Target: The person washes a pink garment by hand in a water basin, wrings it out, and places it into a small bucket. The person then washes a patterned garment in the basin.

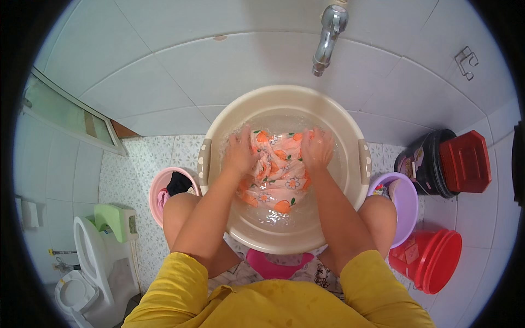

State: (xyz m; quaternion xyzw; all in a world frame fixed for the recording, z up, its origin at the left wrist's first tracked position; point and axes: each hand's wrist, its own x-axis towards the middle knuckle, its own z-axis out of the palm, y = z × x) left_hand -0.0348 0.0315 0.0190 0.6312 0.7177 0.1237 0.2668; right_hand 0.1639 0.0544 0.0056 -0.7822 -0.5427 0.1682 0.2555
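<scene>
In a large beige washtub (284, 243) with water in it, a wet light-pink cloth (276, 175) printed with orange fruit and flowers lies spread and wrinkled. It looks like a garment, but its exact kind does not show. My left hand (241, 153) grips its left edge near the upper corner, with the fingertips partly in the water. Opposite, my right hand (317, 150) has hold of the upper right edge. The cloth's middle bunches up between both hands, and its lower part floats toward me.
A chrome tap (329, 41) juts from the tiled wall above the tub. Left are a pink basin (158, 188) with clothes, a green stool (112, 218) and a white toilet (90, 246). Right are a purple basin (407, 213), a red bucket (424, 259), a black bucket (426, 161) and a red container (466, 161).
</scene>
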